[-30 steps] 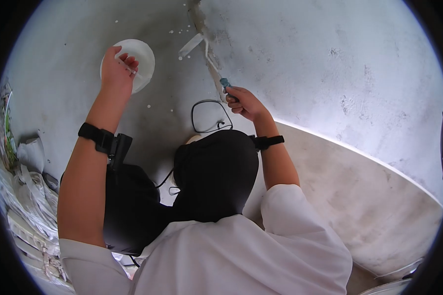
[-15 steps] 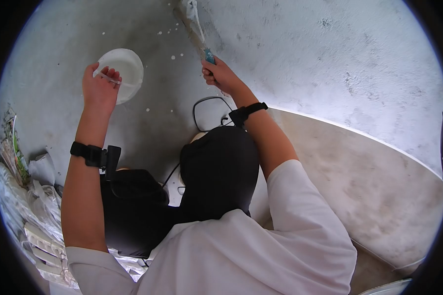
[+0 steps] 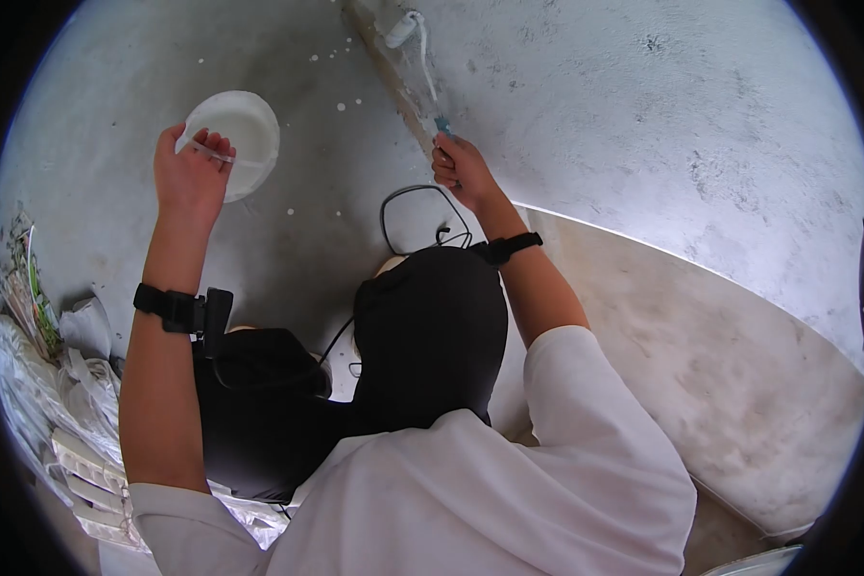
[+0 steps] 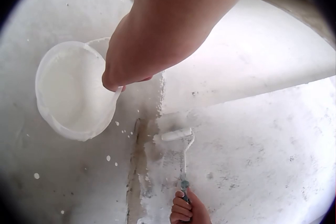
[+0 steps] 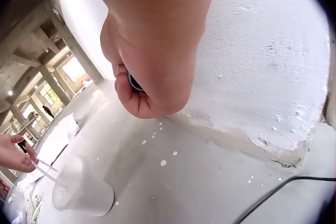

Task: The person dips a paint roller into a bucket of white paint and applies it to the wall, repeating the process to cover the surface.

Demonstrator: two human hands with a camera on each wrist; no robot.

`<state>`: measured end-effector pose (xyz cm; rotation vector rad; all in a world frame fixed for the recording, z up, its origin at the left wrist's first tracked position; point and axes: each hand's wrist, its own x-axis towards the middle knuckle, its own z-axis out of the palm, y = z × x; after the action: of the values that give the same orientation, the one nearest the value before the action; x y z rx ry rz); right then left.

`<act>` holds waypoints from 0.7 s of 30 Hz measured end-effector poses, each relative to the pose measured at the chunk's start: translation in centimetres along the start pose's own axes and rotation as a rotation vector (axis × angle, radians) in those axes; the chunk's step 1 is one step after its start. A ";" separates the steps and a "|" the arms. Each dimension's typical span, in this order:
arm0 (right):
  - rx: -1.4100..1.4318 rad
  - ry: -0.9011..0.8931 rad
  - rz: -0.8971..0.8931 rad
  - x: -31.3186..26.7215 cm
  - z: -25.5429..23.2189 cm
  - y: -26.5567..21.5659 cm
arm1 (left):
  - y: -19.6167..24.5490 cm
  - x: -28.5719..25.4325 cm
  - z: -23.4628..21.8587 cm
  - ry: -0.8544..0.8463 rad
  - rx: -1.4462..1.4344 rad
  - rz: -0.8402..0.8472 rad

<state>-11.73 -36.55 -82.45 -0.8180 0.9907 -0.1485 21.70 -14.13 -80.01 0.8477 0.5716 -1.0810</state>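
Observation:
My left hand [image 3: 194,171] holds the thin handle of a white plastic bucket [image 3: 266,168], fingers curled round it. Pale liquid shows inside the bucket, which stands on the grey floor in the right wrist view. My right hand [image 3: 466,171] grips the teal handle of a paint roller [image 3: 400,31]. Its white sleeve lies against the low part of the wall, just above the brownish strip at the wall's foot. The left wrist view shows the roller's bent rod [image 4: 186,155] rising from the fist [image 4: 189,209]. In the right wrist view the hand [image 5: 149,85] hides most of the handle.
A white, patchy wall [image 3: 701,125] runs along the right. White drops dot the floor [image 3: 134,125]. A black cable [image 3: 384,216] loops near my knees. Crumpled plastic sheeting [image 3: 29,384] lies at the left. Pillars and windows [image 5: 50,92] show in the distance.
The roller has moved from the floor side of the brown strip onto the wall, then slightly right along it. The bucket appears a little further left, still held by its handle.

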 end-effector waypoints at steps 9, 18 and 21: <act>0.013 0.142 0.052 -8.9 -4.5 7.3 | 0.2 -0.1 -0.2 -0.032 -0.039 -0.019; 0.098 0.048 0.024 -4.0 -1.2 4.3 | 0.0 0.1 0.3 -0.005 -0.035 0.000; 0.095 0.003 0.014 -0.8 0.2 2.8 | 0.0 0.1 0.5 0.004 -0.022 0.009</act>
<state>-12.74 -34.11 -83.69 -0.7245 0.9849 -0.1836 21.72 -14.53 -79.80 0.8334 0.5818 -1.0635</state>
